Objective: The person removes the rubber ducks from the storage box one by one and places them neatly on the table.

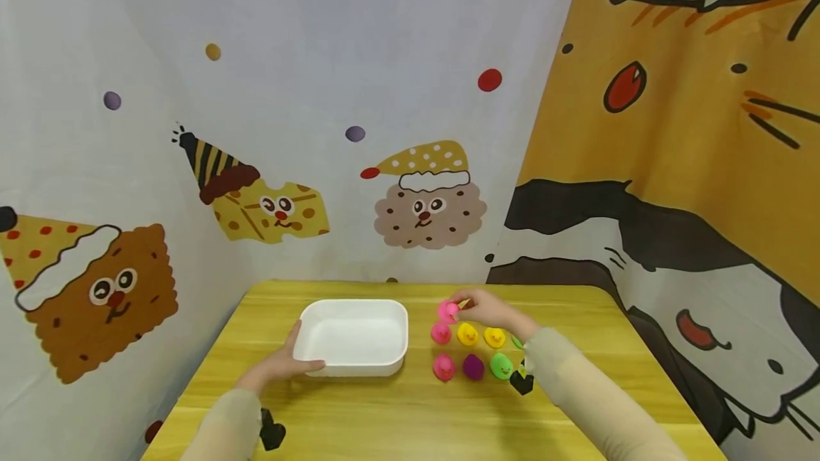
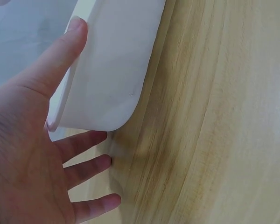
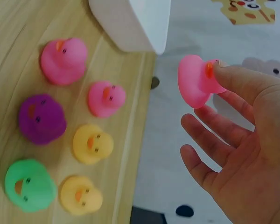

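Observation:
At the back right of the table, my right hand [image 1: 488, 309] pinches a pink rubber duck [image 1: 446, 311] between thumb and index finger. In the right wrist view that duck is off the table, the other fingers spread apart below it. My left hand [image 1: 282, 364] rests against the near left corner of a white plastic tub [image 1: 359, 370]. Its thumb lies along the tub's front, while the remaining fingers extend loosely by the side, as the left wrist view shows. No contents are visible inside the tub.
Right of the tub, several rubber ducks stand in rows: pink [image 1: 444, 367], purple [image 1: 473, 367], green [image 1: 501, 366] and yellow [image 1: 468, 334]. My right wrist partly hides others. A patterned cloth [image 1: 410, 41] hangs behind the wooden table [image 1: 384, 425].

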Demonstrator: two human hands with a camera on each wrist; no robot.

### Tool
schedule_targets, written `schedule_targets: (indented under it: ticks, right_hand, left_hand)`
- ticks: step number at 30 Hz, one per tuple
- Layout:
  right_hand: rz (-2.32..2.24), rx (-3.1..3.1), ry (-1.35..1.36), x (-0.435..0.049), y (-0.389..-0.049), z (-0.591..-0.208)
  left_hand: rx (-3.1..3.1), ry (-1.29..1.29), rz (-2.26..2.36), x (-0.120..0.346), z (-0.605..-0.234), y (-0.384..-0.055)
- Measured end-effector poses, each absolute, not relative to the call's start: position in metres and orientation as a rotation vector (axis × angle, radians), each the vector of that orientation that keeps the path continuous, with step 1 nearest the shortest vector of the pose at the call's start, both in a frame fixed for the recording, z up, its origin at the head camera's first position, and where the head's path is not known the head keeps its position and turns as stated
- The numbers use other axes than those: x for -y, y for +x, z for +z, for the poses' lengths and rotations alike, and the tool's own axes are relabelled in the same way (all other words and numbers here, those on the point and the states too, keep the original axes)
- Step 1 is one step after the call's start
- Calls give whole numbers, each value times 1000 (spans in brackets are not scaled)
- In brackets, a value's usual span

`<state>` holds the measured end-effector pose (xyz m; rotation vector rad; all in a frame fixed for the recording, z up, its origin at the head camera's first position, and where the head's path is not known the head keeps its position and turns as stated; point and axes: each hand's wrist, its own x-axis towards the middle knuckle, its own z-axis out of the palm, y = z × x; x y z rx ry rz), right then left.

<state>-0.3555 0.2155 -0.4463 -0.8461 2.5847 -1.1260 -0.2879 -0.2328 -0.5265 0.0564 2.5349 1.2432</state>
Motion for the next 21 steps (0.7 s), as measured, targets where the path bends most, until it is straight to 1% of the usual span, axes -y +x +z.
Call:
schedule_targets:
  ticks: [8,21]
  right_hand:
    - [-1099,-2652,-765,-243,-347,-449]
    - [-1128,-2662,-647,-286,-336,-463]
  left_hand:
    - [-2536,36,1222,234,-523,-284]
    - [-2538,6,1220,238,-526,-286]
